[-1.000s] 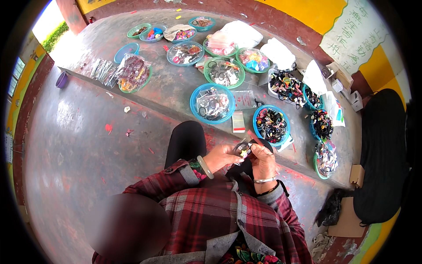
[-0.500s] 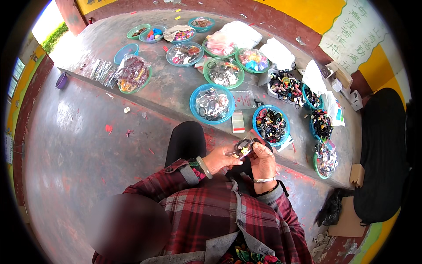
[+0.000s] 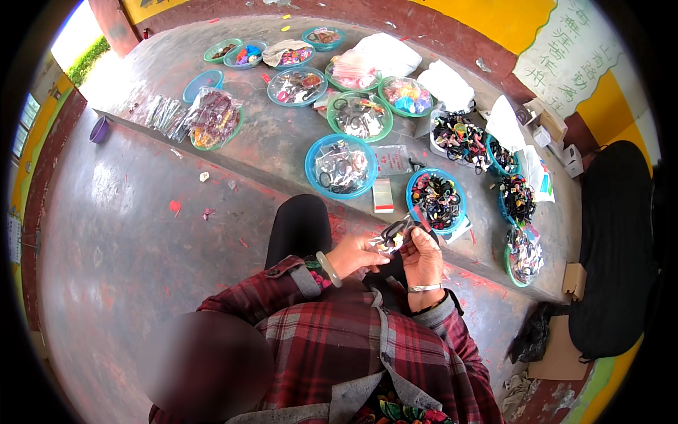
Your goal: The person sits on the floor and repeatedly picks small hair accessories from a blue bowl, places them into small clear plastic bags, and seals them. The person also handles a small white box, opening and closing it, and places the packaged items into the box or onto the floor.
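Hair ties (image 3: 392, 232) were seen seemingly already inside a clear bag (image 3: 405, 227), nearer than a blue bowl (image 3: 462, 209), pinched by nearly closed fingers of left hand (image 3: 354, 256) and right hand (image 3: 422, 265), though whether sealing remained could not be told.

High on the wall (image 3: 501, 13) ahead to my right, a pale painted panel (image 3: 558, 65) carried two columns of large, dark green Chinese characters (image 3: 563, 41). On the ledge (image 3: 272, 152) before me lay a flat clear bag (image 3: 390, 167) with red print (image 3: 393, 157) too small for me to read.
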The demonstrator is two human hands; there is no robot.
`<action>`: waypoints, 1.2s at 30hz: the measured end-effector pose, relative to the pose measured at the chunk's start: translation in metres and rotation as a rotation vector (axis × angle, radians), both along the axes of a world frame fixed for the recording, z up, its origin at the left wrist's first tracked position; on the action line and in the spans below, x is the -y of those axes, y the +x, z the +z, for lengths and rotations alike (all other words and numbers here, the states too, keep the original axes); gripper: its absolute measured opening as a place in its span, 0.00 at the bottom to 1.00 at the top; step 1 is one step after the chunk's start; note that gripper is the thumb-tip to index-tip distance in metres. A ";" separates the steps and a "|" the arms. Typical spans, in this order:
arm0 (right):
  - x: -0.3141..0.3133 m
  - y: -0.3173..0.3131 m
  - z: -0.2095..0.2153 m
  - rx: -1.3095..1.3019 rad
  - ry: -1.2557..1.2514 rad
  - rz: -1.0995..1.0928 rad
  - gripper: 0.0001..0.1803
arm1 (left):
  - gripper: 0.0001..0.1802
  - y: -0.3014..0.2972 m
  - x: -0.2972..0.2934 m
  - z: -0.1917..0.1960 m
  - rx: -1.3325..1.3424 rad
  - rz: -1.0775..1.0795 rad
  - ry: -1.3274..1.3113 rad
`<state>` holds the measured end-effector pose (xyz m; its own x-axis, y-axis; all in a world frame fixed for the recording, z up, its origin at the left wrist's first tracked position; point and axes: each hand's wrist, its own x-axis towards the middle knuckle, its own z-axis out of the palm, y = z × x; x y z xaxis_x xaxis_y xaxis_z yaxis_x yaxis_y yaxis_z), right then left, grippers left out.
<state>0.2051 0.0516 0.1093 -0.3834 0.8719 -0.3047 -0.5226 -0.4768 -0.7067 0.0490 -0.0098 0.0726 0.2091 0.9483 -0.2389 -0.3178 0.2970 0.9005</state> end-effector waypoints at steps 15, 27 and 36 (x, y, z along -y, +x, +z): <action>-0.001 0.000 -0.002 0.096 -0.014 -0.065 0.04 | 0.13 0.000 -0.004 -0.011 0.448 0.156 -0.033; -0.003 0.004 -0.006 0.189 0.097 -0.083 0.02 | 0.18 -0.012 -0.008 0.005 0.294 0.096 0.021; 0.004 0.000 -0.014 0.333 0.240 0.047 0.02 | 0.15 -0.011 -0.012 0.028 0.151 0.122 0.018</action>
<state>0.2046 0.0475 0.0953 -0.3390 0.9173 -0.2088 -0.2285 -0.2956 -0.9276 0.0376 0.0023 0.1004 0.1245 0.9726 -0.1964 -0.4828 0.2323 0.8444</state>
